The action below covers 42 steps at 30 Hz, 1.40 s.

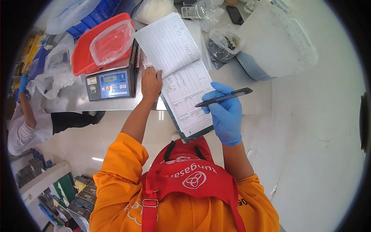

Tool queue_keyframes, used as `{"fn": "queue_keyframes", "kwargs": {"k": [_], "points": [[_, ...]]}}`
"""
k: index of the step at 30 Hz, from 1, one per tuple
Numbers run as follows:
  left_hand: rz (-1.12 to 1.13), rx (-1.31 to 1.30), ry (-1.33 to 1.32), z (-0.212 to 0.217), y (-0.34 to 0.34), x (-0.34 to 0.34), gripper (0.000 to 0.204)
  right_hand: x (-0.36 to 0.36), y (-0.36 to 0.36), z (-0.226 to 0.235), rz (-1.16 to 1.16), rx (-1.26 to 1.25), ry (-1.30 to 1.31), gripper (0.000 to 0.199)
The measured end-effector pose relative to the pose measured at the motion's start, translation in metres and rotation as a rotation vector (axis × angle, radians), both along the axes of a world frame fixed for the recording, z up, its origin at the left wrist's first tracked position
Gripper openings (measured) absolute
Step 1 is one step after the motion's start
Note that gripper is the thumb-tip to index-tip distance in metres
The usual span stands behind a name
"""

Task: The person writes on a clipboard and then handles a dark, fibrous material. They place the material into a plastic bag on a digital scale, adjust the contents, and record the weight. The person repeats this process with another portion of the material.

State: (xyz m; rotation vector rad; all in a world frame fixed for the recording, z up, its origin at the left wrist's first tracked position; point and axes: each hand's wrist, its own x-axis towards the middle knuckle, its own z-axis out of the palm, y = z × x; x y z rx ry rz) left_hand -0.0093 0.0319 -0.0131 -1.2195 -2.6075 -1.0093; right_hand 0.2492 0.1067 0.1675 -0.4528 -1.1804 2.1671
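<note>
An open logbook (185,94) with printed tables and handwriting lies before me, its near end sticking out past the table edge. My right hand (226,116), in a blue glove, holds a black pen (224,97) over the lower page, tip toward the left. Bare, my left hand (151,83) rests at the book's left edge near the fold; its fingers are close together and lie flat. Just left of that hand stands a digital scale (112,84) with a red plastic scoop-shaped tray (83,50) on it, and a clear plastic bag (112,42) in the tray.
On the steel table (67,98) are a bag of dark material (222,46), a large whitish container (274,42), a phone (234,15), a calculator (191,12) and a blue crate (94,21). Another person (27,123) works at the far left, wearing a blue glove.
</note>
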Motion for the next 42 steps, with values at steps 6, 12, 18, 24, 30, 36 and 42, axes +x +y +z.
{"fn": "queue_keyframes", "kwargs": {"k": [6,12,18,24,30,36,42], "points": [[-0.010,0.023,0.030,-0.002,-0.001,-0.001,0.022,-0.003,-0.013,0.013,-0.069,0.223,-0.233,0.049],[-0.005,0.009,0.017,-0.003,0.000,-0.001,0.022,-0.005,-0.018,0.008,-0.148,0.495,-0.288,0.045],[0.001,-0.001,0.029,-0.003,0.000,-0.001,0.022,-0.003,-0.015,0.006,-0.179,0.815,-0.376,0.046],[-0.008,0.002,0.028,-0.001,0.000,0.000,0.021,-0.005,-0.014,0.013,-0.185,0.637,-0.452,0.047],[-0.004,0.021,0.027,-0.002,0.000,0.000,0.021,-0.004,-0.011,0.018,-0.181,0.678,-0.510,0.048],[-0.002,0.012,0.022,-0.002,0.001,0.000,0.020,-0.003,-0.010,0.016,-0.193,0.740,-0.512,0.052],[-0.011,0.047,0.048,-0.003,0.001,0.000,0.021,0.001,-0.009,0.014,-0.197,0.792,-0.493,0.055]]}}
